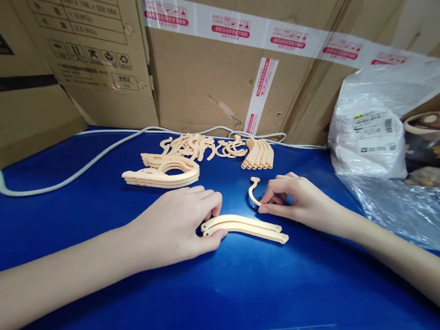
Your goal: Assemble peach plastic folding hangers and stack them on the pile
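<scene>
My left hand (185, 224) is closed around the near ends of two curved cream plastic hanger arms (251, 226), which lie side by side on the blue table. To their upper right, my right hand (289, 198) pinches a cream plastic hook (253, 191) by its lower end; the hook's small flat tip points up. Beyond my left hand sits a stack of folded plastic hangers (160, 172). Farther back lie a loose heap of hooks (193, 146) and a neat row of more hanger arms (259, 154).
Cardboard boxes (221, 72) with printed tape wall off the back and left of the blue table (230, 301). A white cable (99, 158) runs along the back and left. White plastic packaging (370, 138) and a clear plastic sheet (390, 207) lie at the right.
</scene>
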{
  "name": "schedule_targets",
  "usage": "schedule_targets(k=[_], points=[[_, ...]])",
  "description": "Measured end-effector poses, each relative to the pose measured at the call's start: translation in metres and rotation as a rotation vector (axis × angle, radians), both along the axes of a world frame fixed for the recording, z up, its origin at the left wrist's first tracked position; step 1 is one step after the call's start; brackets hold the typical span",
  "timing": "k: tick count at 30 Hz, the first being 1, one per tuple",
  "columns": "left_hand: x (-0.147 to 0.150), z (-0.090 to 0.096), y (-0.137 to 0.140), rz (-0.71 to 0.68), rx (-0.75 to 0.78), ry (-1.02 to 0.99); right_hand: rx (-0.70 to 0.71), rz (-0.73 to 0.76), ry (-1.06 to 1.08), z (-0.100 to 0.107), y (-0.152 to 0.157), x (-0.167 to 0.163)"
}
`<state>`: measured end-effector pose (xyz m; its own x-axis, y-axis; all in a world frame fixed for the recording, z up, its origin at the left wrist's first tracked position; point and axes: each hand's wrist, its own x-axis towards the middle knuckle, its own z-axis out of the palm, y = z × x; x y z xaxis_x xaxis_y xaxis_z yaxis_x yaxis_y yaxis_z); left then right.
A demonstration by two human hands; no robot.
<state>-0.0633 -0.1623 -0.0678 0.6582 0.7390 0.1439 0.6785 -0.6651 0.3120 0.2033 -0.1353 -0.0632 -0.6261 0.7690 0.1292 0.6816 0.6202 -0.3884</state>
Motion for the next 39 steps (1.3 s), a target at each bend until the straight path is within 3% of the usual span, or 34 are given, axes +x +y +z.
schedule_targets(k=[18, 31, 39], points=[[0.002, -0.003, 0.003, -0.017, 0.049, 0.007, -0.12, 0.018, 0.043, -0.004, 0.008, 0.01], [0.001, -0.004, 0.002, -0.074, 0.156, 0.046, -0.083, 0.036, 0.012, -0.004, 0.009, 0.011], [0.001, 0.001, 0.002, -0.073, 0.144, 0.065, -0.059, 0.047, -0.004, -0.004, 0.008, 0.012]])
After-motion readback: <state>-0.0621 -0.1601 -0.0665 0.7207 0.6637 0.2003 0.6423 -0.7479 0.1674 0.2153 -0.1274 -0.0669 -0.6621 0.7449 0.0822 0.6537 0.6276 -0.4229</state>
